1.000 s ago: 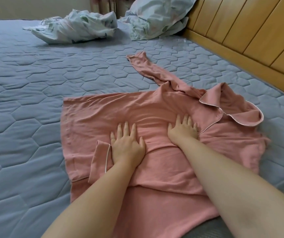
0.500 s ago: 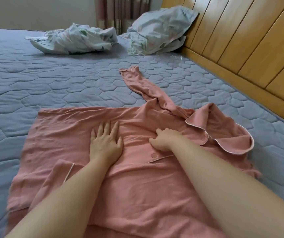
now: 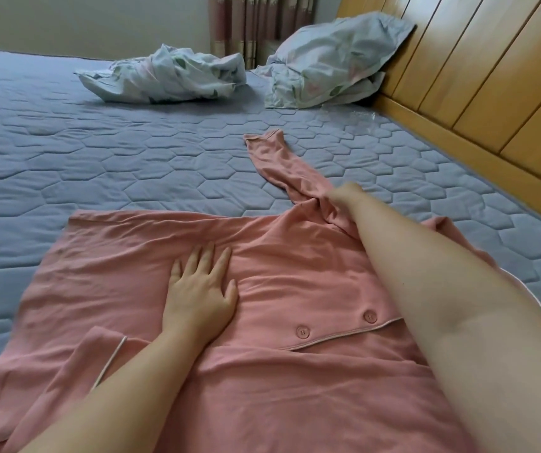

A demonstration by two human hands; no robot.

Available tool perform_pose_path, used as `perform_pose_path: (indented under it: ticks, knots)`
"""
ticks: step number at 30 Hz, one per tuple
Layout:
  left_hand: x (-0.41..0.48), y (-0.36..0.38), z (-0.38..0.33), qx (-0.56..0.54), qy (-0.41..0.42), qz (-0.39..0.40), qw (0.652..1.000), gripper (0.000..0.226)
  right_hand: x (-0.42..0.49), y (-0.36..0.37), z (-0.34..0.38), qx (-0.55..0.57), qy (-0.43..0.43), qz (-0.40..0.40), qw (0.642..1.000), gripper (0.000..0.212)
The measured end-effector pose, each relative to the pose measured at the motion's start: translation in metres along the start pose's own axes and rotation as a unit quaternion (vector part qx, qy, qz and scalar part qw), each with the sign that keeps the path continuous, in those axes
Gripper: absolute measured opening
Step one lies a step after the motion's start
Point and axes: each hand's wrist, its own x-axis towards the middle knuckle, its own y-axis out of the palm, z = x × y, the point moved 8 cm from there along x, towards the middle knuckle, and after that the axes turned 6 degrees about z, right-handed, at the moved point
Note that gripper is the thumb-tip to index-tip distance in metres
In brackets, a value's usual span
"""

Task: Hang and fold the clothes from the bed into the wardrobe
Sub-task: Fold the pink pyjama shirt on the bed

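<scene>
Left hand [image 3: 202, 289], fingers straight and spread, presses flat on the pink pyjama shirt [image 3: 125, 282], which lies spread out, buttons up, on the near part of the bed [image 3: 99, 165]. Right hand [image 3: 344, 192] meets the bunched base of the far sleeve [image 3: 279, 158]; its fingers are hidden, so whether it grips cannot be told. Step in hand, by judgement: folding. The next move calls for drawing the sleeve across the body while the left hand anchors the cloth.

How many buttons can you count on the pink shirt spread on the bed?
2. One button lies on the shirt just right of the left hand; the other button lies further right, beside the right arm. More may be hidden under that arm.
</scene>
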Motion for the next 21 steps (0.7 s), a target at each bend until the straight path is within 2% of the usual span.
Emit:
perform_pose_path:
  ticks: [1, 3, 5, 7, 10, 12, 14, 15, 16, 17, 19, 21]
  knots:
    - [0.001, 0.0, 0.001, 0.001, -0.001, -0.001, 1.0, 0.07, 0.008, 0.006, -0.005, 0.081, 0.026, 0.027, 0.996, 0.007]
    - [0.002, 0.001, 0.001, -0.002, -0.003, 0.001, 1.0, 0.069, 0.022, 0.007, -0.006, 0.126, 0.042, 0.039, 0.99, 0.008]
    - [0.002, 0.001, 0.001, -0.002, -0.002, 0.001, 1.0, 0.069, 0.027, -0.001, 0.008, 0.141, 0.017, 0.01, 0.99, 0.007]
    - [0.002, 0.001, 0.002, 0.001, -0.002, 0.003, 1.0, 0.068, 0.017, -0.013, 0.037, 0.154, -0.059, -0.039, 0.986, 0.016]
    - [0.001, 0.0, 0.001, -0.01, 0.003, 0.003, 1.0, 0.067, -0.041, -0.006, 0.085, 0.18, -0.239, -0.004, 0.954, 0.025]
    - [-0.002, -0.008, 0.001, -0.053, 0.011, -0.02, 0.998, 0.067, -0.109, 0.005, 0.095, 0.074, -0.367, 0.021, 0.927, 0.022]
    - [-0.006, -0.024, 0.007, -0.169, 0.012, -0.086, 0.982, 0.065, -0.173, 0.032, 0.069, -0.136, -0.486, 0.063, 0.861, 0.028]
    - [-0.009, -0.031, 0.015, -0.249, -0.003, -0.124, 0.961, 0.062, -0.192, 0.05, 0.04, -0.258, -0.508, 0.087, 0.817, 0.037]
    - [-0.012, -0.037, 0.025, -0.326, -0.029, -0.159, 0.931, 0.058, -0.201, 0.067, 0.004, -0.36, -0.49, 0.124, 0.784, 0.046]
    - [-0.016, -0.04, 0.035, -0.388, -0.06, -0.185, 0.901, 0.054, -0.202, 0.078, -0.032, -0.41, -0.434, 0.163, 0.785, 0.055]
    - [-0.02, -0.039, 0.045, -0.459, -0.118, -0.183, 0.862, 0.045, -0.201, 0.085, -0.077, -0.355, -0.321, 0.205, 0.854, 0.072]
    - [-0.019, -0.034, 0.044, -0.469, -0.138, -0.118, 0.864, 0.044, -0.196, 0.091, -0.086, -0.281, -0.237, 0.205, 0.907, 0.07]
